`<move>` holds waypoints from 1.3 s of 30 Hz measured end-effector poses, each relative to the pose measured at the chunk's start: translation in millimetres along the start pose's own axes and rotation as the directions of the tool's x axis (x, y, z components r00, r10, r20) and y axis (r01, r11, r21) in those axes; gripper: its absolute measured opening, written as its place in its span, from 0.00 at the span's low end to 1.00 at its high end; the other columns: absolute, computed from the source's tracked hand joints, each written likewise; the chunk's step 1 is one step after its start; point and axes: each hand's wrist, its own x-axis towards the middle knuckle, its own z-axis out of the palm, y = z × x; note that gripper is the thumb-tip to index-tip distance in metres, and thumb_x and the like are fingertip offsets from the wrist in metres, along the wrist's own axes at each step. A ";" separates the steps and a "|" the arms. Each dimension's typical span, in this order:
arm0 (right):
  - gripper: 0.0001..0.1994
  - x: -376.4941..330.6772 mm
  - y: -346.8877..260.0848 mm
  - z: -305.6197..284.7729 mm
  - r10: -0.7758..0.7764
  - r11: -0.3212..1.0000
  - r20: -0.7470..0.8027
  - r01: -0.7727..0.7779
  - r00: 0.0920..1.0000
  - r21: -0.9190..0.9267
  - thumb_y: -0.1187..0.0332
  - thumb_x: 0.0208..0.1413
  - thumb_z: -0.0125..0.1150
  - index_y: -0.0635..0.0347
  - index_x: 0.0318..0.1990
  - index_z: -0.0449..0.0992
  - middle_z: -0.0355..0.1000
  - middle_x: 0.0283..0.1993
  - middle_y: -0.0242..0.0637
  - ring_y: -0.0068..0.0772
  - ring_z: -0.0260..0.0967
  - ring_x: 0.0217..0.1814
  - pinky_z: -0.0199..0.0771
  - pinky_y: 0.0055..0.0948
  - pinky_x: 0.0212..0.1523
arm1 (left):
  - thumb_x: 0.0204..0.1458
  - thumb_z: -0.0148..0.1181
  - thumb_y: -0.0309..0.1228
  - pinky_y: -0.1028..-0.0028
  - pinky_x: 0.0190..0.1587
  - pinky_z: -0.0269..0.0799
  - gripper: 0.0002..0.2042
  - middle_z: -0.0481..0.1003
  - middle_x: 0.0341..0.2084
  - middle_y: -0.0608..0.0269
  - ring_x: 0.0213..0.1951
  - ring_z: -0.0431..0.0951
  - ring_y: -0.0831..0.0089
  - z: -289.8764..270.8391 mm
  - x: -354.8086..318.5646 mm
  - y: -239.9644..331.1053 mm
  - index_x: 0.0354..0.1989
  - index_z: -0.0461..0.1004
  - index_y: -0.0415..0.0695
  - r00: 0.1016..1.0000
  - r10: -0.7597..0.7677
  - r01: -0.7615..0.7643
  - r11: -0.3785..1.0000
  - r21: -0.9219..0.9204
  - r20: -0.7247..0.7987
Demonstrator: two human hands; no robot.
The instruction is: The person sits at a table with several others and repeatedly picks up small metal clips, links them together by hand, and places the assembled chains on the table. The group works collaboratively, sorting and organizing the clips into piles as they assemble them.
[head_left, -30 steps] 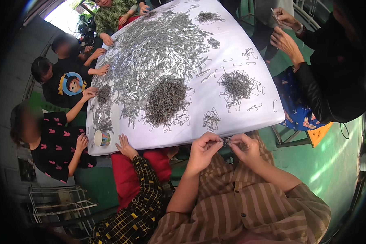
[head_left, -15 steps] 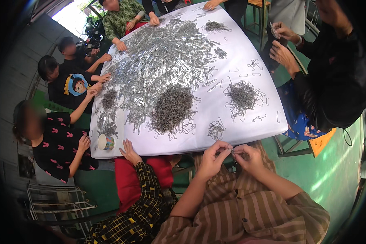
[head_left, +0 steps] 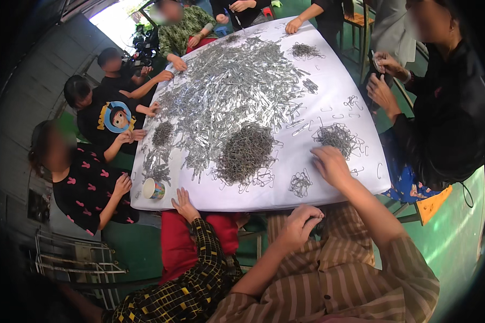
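Note:
Just in front of the table's near edge, above my lap, is my left hand (head_left: 302,225). Its fingers are pressed together; whatever they hold, if anything, is hidden. My right hand (head_left: 333,166) stretches over the table with its fingers extended at the near side of a loose pile of bent wire hooks (head_left: 337,139). Between my hands and the big heap lies a smaller cluster of wire hooks (head_left: 300,184). Left of these sits a dense dark pile of wire hooks (head_left: 246,153).
A broad heap of shiny flat metal pieces (head_left: 226,91) covers the middle of the white-covered table (head_left: 199,189). A paper cup (head_left: 153,189) stands at the near left corner. Beside me a neighbour's hand (head_left: 185,205) rests on the edge. Other people sit around, some handling pieces.
My right hand has left my left hand and moved forward over the table to the hook pile. My left hand stays near the edge. The whole view has shifted slightly.

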 end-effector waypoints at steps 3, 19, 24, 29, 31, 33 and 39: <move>0.15 32.4 24.8 45.0 -0.105 0.962 0.060 0.117 0.993 -0.248 0.73 0.53 0.51 0.65 0.48 0.73 0.72 0.52 0.45 0.42 0.68 0.54 0.61 0.40 0.58 | 0.53 0.54 0.17 0.72 0.43 0.71 0.04 0.74 0.34 0.55 0.39 0.76 0.68 1.2 -3.4 2.5 0.34 0.69 0.37 1.000 0.013 -0.013 1.000 -0.027 -0.003; 0.10 82.5 41.3 92.1 -0.025 0.823 0.285 0.182 0.958 -0.538 0.69 0.54 0.48 0.58 0.34 0.78 0.73 0.37 0.36 0.34 0.68 0.46 0.64 0.33 0.47 | 0.52 0.55 0.17 0.72 0.44 0.70 0.04 0.74 0.34 0.55 0.39 0.76 0.65 4.6 -7.3 1.9 0.35 0.70 0.36 0.998 0.054 -0.054 0.998 0.011 0.013; 0.07 86.7 38.2 82.3 -0.047 0.802 0.333 0.234 0.942 -0.549 0.69 0.53 0.50 0.56 0.32 0.76 0.74 0.35 0.34 0.33 0.71 0.42 0.64 0.32 0.47 | 0.53 0.54 0.19 0.73 0.44 0.70 0.03 0.75 0.34 0.55 0.39 0.76 0.66 3.5 -9.9 1.9 0.36 0.71 0.36 1.000 0.018 -0.018 1.000 0.013 0.013; 0.02 82.5 3.4 48.2 0.096 0.995 0.028 -0.096 0.995 -0.027 0.77 0.51 0.55 0.61 0.33 0.71 0.75 0.30 0.36 0.33 0.74 0.34 0.70 0.33 0.38 | 0.55 0.53 0.20 0.73 0.44 0.70 0.03 0.75 0.34 0.56 0.39 0.76 0.68 8.8 -15.5 0.5 0.36 0.70 0.36 0.998 -0.069 0.069 0.997 -0.046 -0.012; 0.03 69.7 -13.5 23.3 0.249 0.904 0.067 -0.256 0.966 0.344 0.79 0.52 0.56 0.63 0.33 0.70 0.74 0.27 0.35 0.30 0.74 0.30 0.72 0.31 0.33 | 0.55 0.53 0.20 0.73 0.43 0.70 0.03 0.75 0.34 0.56 0.38 0.76 0.68 8.1 -12.3 1.0 0.36 0.70 0.36 0.999 -0.044 0.045 0.999 0.023 -0.008; 0.04 46.3 -15.9 6.8 0.294 0.676 0.170 -0.331 0.941 0.659 0.80 0.53 0.58 0.65 0.34 0.69 0.73 0.24 0.34 0.25 0.73 0.27 0.73 0.27 0.29 | 0.55 0.53 0.21 0.73 0.42 0.70 0.03 0.75 0.34 0.56 0.38 0.76 0.68 8.1 -6.8 -0.2 0.36 0.70 0.36 0.999 -0.040 0.041 0.998 0.048 -0.012; 0.05 -16.8 -38.4 -31.3 0.387 0.248 0.338 -0.450 0.858 0.858 0.79 0.54 0.61 0.65 0.35 0.70 0.71 0.28 0.31 0.18 0.71 0.28 0.75 0.20 0.31 | 0.56 0.53 0.22 0.74 0.39 0.72 0.03 0.77 0.33 0.57 0.34 0.78 0.70 18.5 -2.1 -4.4 0.37 0.71 0.37 0.988 -0.106 0.107 0.994 0.002 -0.111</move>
